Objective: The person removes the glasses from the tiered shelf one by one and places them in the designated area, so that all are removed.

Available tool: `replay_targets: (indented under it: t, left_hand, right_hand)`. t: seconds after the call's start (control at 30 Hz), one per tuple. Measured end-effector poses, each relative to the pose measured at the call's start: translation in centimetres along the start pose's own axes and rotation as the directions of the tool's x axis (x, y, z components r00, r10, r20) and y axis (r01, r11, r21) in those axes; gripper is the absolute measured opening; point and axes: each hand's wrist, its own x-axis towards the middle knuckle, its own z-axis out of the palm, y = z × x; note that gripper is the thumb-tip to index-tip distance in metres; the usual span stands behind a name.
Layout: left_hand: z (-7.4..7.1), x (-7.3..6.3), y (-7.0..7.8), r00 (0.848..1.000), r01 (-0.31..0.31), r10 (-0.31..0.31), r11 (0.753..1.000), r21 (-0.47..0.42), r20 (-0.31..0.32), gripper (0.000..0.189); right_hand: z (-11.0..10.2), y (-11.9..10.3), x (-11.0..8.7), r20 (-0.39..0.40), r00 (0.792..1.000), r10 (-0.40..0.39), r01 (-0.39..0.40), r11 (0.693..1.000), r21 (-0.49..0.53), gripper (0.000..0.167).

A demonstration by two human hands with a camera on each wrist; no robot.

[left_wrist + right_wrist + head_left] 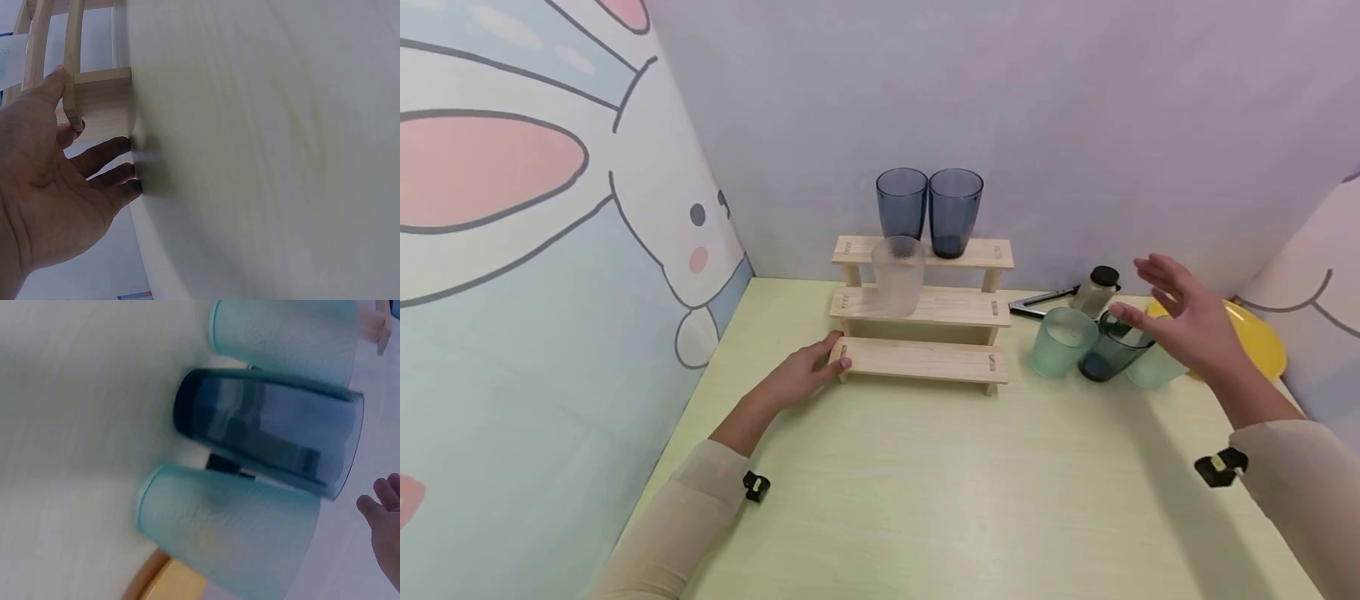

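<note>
3 cups (1102, 358) crowding right, gap beside rack (917, 358)

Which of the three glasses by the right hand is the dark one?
The middle glass, standing between the two green glasses. It is dark blue-grey, while both neighbours are pale and frosted-looking.

The right grip (1191, 321) partly hides the yellow dish (1262, 342) and the rightmost green cup (1153, 369) from the head view.
</note>
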Motion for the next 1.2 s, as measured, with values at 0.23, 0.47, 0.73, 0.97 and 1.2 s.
replay_targets:
  t: [0.23, 0.47, 0.73, 0.97, 1.2]
  left_hand:
    - [0.0, 0.1, 0.1, 1.000, 0.010, -0.010, 1.000, -0.007, -0.002, 0.088]
    - [0.1, 0.2, -0.1, 1.000, 0.009, -0.009, 1.000, 0.000, -0.002, 0.088]
    - [-0.1, 0.1, 0.0, 1.000, 0.015, -0.015, 1.000, -0.003, -0.005, 0.088]
    - [-0.1, 0.1, -0.1, 1.000, 0.022, -0.022, 1.000, -0.004, -0.003, 0.089]
    - [0.0, 0.2, -0.2, 1.000, -0.002, 0.002, 1.000, -0.006, -0.003, 0.088]
  right_hand:
    - [3.8, -4.6, 2.5, 0.076, 0.997, -0.028, 0.027, 0.999, 0.023, 0.102]
    - [7.8, -8.5, 4.5, 0.146, 0.982, -0.116, 0.108, 0.992, 0.065, 0.104]
    - [11.9, -12.1, 5.7, 0.182, 0.967, -0.181, 0.153, 0.976, 0.158, 0.099]
    - [15.4, -14.1, 6.4, 0.224, 0.952, -0.207, 0.164, 0.967, 0.193, 0.098]
    - [18.4, -15.6, 6.9, 0.190, 0.948, -0.256, 0.199, 0.940, 0.276, 0.098]
